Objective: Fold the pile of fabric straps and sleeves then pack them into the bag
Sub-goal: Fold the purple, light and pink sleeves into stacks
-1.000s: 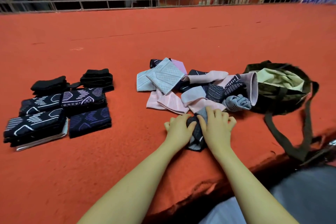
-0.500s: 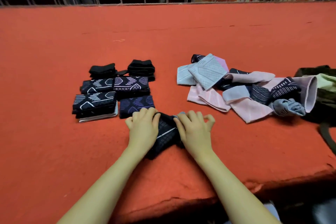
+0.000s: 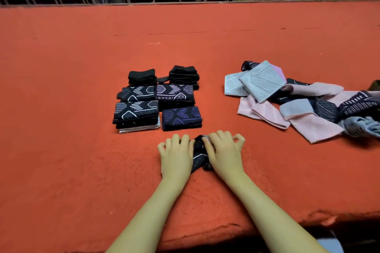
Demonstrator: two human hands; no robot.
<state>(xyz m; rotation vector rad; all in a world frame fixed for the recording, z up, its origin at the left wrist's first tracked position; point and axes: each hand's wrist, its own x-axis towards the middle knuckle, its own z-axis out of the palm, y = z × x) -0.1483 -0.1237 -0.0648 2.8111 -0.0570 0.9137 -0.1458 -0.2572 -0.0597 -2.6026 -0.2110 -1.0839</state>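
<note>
I have both hands down on one dark patterned sleeve, which lies on the red surface between them. My left hand covers its left side and my right hand its right, fingers curled over the cloth in a narrow grip on each side; only a strip of the sleeve shows in the gap. Its long axis, as far as I can judge from that strip, runs away from me, toward the folded stacks.

That is the relation I am steering by: the stacks lie just ahead of the grip and a little to its left, with the purple-patterned bundle nearest. My left hand sits closer to them, so I expect it to lead the carry. The unfolded pile lies ahead and well off to the right of the grip. Only a dark sliver of what may be the bag shows at the right edge.
</note>
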